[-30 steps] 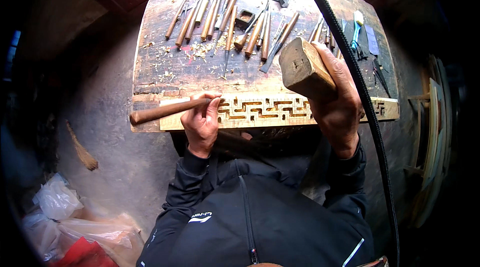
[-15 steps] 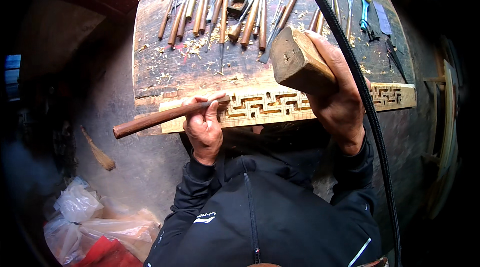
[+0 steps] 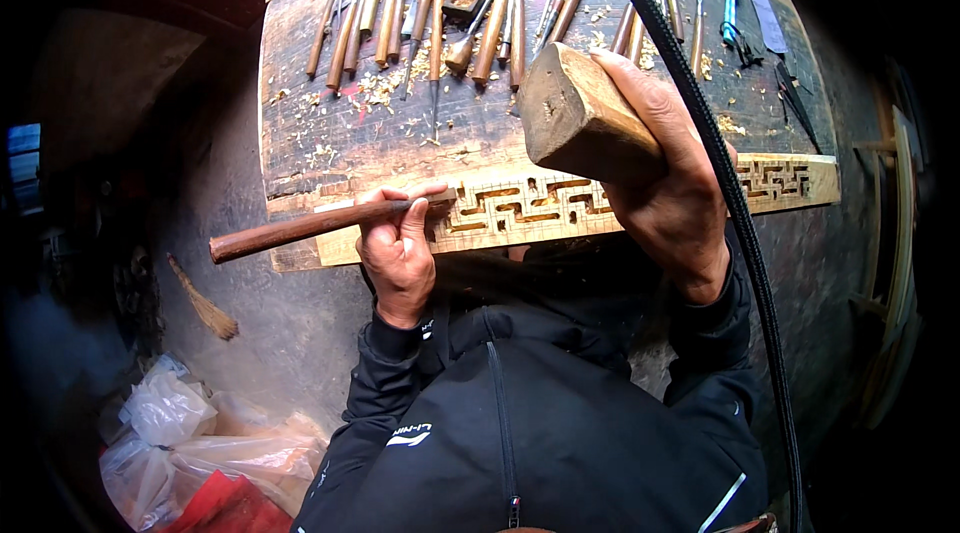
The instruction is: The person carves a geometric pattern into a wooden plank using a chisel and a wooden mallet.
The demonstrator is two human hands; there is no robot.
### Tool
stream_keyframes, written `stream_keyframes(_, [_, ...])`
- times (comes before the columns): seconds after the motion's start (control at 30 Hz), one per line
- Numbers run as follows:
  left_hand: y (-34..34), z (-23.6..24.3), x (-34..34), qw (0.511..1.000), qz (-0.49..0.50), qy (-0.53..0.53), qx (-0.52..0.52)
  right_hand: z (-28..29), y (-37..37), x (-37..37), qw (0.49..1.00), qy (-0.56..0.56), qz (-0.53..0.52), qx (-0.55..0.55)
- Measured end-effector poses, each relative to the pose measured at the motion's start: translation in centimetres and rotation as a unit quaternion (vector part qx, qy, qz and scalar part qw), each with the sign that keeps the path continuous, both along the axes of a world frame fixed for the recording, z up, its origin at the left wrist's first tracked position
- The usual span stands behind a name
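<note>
My left hand (image 3: 398, 263) grips a chisel with a long dark wooden handle (image 3: 270, 241), lying at a low slant, its metal end at the fretwork in a pale board (image 3: 520, 223). The board runs along the bench's near edge, cut with angular slots and pencilled grid lines. My right hand (image 3: 670, 183) is closed round a squared wooden mallet block (image 3: 585, 108), held above the board to the right of the chisel. The block and that hand hide part of the fretwork.
Several chisels (image 3: 435, 8), a small dark box (image 3: 462, 3), a brush (image 3: 728, 8) and shavings lie on the worn bench (image 3: 300, 148). A black braided cable (image 3: 730, 183) hangs by my right hand. On the floor are a straw broom (image 3: 205, 303) and plastic bags (image 3: 180, 433); boards (image 3: 880, 233) stand at right.
The chisel's handle end has shifted left and down over the last second, and the mallet block has moved left. The bench's far part has risen in the view as the camera shifted.
</note>
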State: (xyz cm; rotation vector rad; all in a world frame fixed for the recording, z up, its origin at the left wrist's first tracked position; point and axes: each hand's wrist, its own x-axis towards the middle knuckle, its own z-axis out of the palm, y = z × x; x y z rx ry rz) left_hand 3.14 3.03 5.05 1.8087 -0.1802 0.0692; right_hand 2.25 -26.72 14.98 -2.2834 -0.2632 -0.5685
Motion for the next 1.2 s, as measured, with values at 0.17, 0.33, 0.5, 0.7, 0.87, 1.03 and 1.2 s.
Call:
stream_keyframes(0.17, [0.2,0.3,0.1,1.0,-0.002,0.002,0.023,0.0,0.2,0.0,1.0,0.004,0.006,0.003])
stream_keyframes(0.33, [-0.2,0.7,0.3,0.997,-0.019,-0.034,0.066,0.5,0.5,0.0,1.0,-0.004,0.004,-0.023])
stream_keyframes(0.5, [-0.2,0.9,0.9,0.995,-0.015,-0.067,0.074,1.4,1.5,1.5,0.995,-0.054,0.015,-0.078])
stream_keyframes(0.7, [0.4,0.4,1.2,0.986,-0.027,-0.111,0.119,2.1,4.0,4.1,0.976,-0.184,0.018,-0.114])
stream_keyframes(0.87, [-0.3,1.4,1.2,0.979,-0.029,-0.117,0.162,3.2,4.8,5.3,0.961,-0.238,0.022,-0.138])
stream_keyframes(1.03, [-0.4,2.6,1.2,0.974,-0.035,-0.124,0.184,5.7,7.0,7.8,0.947,-0.292,0.001,-0.131])
stream_keyframes(1.2, [-0.1,1.9,1.5,0.953,-0.028,-0.177,0.246,10.6,7.3,8.4,0.944,-0.307,0.062,-0.1])
